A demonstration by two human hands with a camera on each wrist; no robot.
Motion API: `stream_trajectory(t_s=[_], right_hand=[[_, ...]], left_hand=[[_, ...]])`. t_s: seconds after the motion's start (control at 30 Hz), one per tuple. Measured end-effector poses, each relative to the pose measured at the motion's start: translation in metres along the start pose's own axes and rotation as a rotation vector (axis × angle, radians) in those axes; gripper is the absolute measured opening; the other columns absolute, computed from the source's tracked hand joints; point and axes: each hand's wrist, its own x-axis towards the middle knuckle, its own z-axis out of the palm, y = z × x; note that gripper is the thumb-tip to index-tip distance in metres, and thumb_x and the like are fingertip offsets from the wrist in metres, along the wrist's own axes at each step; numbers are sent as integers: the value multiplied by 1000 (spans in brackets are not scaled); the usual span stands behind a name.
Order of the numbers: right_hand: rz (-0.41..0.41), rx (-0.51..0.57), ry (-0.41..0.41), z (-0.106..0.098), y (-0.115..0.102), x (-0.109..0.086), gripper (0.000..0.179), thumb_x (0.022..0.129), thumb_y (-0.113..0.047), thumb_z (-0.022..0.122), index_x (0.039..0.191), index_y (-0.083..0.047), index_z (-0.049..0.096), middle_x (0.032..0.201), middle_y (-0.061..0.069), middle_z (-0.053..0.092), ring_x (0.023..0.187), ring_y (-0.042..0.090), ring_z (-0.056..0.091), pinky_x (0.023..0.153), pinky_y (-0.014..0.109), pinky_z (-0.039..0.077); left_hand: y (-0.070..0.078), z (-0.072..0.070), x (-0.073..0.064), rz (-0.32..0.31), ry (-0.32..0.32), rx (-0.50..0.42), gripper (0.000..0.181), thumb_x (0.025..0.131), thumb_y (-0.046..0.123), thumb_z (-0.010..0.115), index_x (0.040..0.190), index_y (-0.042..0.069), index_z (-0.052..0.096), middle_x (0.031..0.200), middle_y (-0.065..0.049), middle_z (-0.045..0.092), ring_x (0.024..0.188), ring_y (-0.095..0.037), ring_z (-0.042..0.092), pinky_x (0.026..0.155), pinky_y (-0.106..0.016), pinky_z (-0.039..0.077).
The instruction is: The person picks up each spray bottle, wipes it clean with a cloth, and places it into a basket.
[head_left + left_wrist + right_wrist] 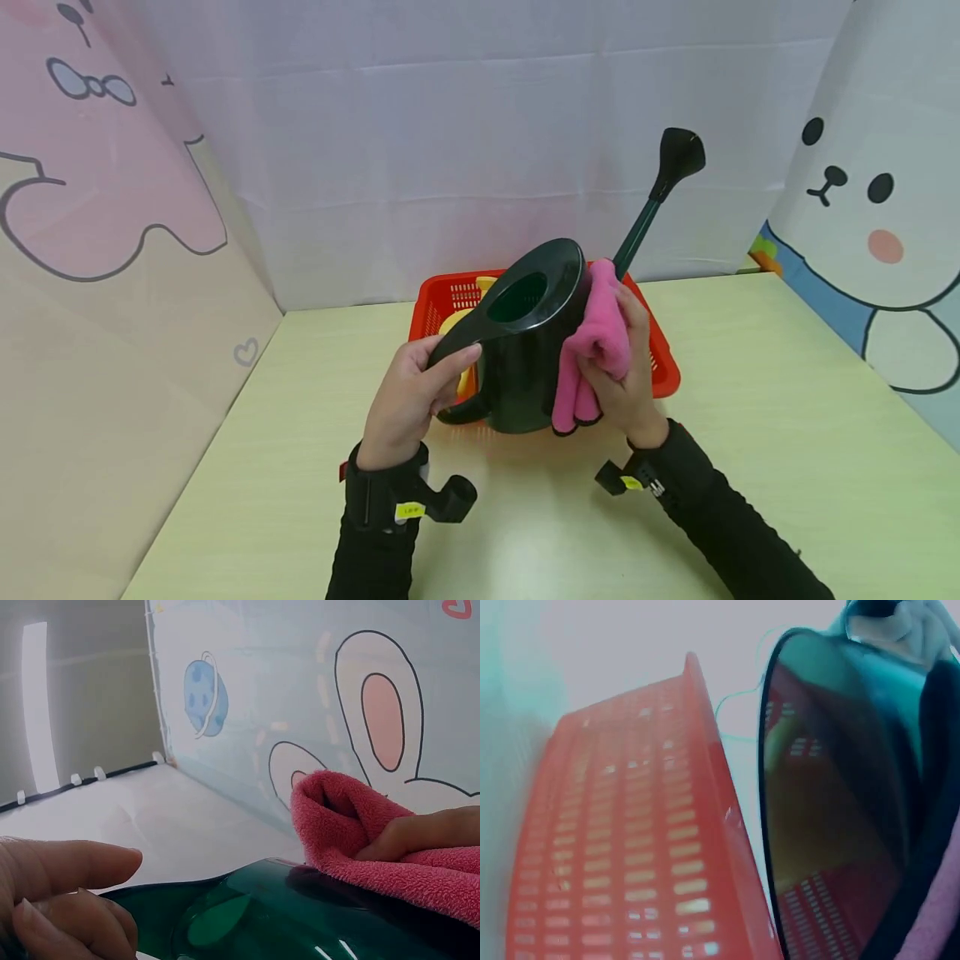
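A dark green watering can (pixel 521 375) is held tilted in front of the red basket, its long spout (pixel 637 233) and black sprinkler head pointing up to the right. My left hand (pixel 412 387) grips the can's handle at the left. With my right hand (pixel 630 375) I hold a folded pink cloth (pixel 592 342) against the can's right side, near the base of the spout. The left wrist view shows the thumb pressed into the cloth (pixel 337 817) on the can's glossy surface. In the right wrist view the can's underside (pixel 832 802) reflects the basket.
Behind the can, the red slatted basket (pixel 663 375) stands on the pale table (pixel 262 483) and holds yellow things (pixel 453 321), mostly covered by the can. A white curtain (pixel 450 150) hangs along the back edge, with cartoon-printed sheets at both sides.
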Motion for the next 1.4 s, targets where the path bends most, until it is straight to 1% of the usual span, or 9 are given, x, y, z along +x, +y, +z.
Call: stream_trajectory(t_s=[0.13, 0.33, 0.53, 0.73, 0.83, 0.93, 1.07, 1.17, 1.4], right_hand=[[46, 25, 8, 3, -3, -1, 72, 80, -30, 63, 125, 13, 28, 132, 4, 41, 122, 21, 38, 95, 24, 40], [-46, -200, 28, 11, -8, -11, 79, 80, -47, 61, 132, 2, 27, 139, 18, 29, 130, 28, 28, 102, 26, 36], [-210, -448, 35, 22, -15, -26, 72, 80, -51, 58, 135, -13, 33, 140, 17, 27, 131, 36, 26, 103, 35, 38], [-470, -667, -15, 39, -25, -42, 54, 84, -48, 52, 123, -10, 47, 127, 24, 37, 129, 43, 26, 99, 53, 32], [-572, -734, -76, 43, -30, -48, 46, 87, -44, 50, 118, -10, 52, 119, 25, 41, 127, 44, 25, 95, 56, 28], [-622, -748, -115, 40, -29, -48, 45, 86, -43, 50, 118, -11, 54, 116, 23, 45, 124, 44, 28, 93, 56, 27], [-638, -714, -110, 31, -23, -39, 47, 84, -46, 51, 115, -12, 54, 114, 21, 46, 123, 42, 30, 88, 53, 33], [-609, -679, -62, 25, -18, -33, 49, 83, -50, 51, 113, -12, 52, 116, 21, 44, 126, 39, 31, 88, 50, 37], [-383, -473, 41, 12, -6, -19, 59, 80, -51, 57, 121, -11, 44, 132, 16, 37, 129, 33, 32, 104, 29, 35]], left_hand=[[-1, -1, 1, 3, -3, 9, 16, 90, 18, 57, 84, 5, 50, 54, 3, 39, 48, -12, 35, 50, -20, 32], [-1, -1, 1, 25, -3, 16, 16, 90, 17, 56, 80, 5, 49, 53, 3, 38, 47, -11, 35, 50, -21, 32], [-3, 1, 2, 34, -1, 26, 16, 89, 16, 56, 81, 4, 49, 53, 3, 37, 47, -11, 35, 50, -21, 31], [-6, 4, 5, 43, -33, -5, 13, 89, 14, 54, 81, 6, 49, 54, 2, 37, 47, -10, 35, 49, -22, 32], [-8, 5, 5, 58, -56, -10, 13, 90, 13, 53, 80, 7, 49, 53, 2, 37, 47, -10, 36, 50, -22, 32], [-8, 6, 5, 62, -62, -4, 13, 90, 13, 53, 79, 7, 49, 53, 2, 37, 47, -10, 36, 49, -22, 32], [-8, 6, 4, 57, -54, -4, 13, 89, 14, 54, 79, 7, 49, 53, 2, 38, 47, -10, 37, 50, -22, 32], [-7, 7, 3, 47, -52, -6, 13, 89, 15, 55, 81, 6, 50, 53, 2, 38, 48, -11, 37, 51, -23, 33], [-5, 7, 1, 15, -25, 13, 15, 89, 16, 56, 81, 6, 49, 54, 2, 38, 50, -12, 37, 53, -24, 34]])
